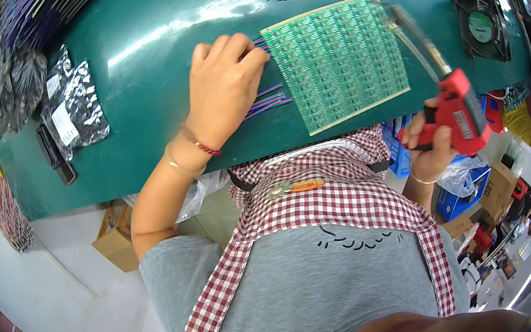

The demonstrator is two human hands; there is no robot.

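Near boxes (114,245), a glossy green table (142,108) bears circuit boards (339,64).

glossy smooth tabletop (135,109); plastic soldering gun (462,114), shiny metal barrel (438,59); matt cloth apron (315,208)

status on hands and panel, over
Left hand curled beside green rectangular circuit panel; thin multicoloured wires at its left edge. Right hand gripping red pistol-shaped tool, metal shaft near panel's upper right corner.

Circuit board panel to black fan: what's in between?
Head view: metal barrel of the red soldering gun in the right hand, over green tabletop.
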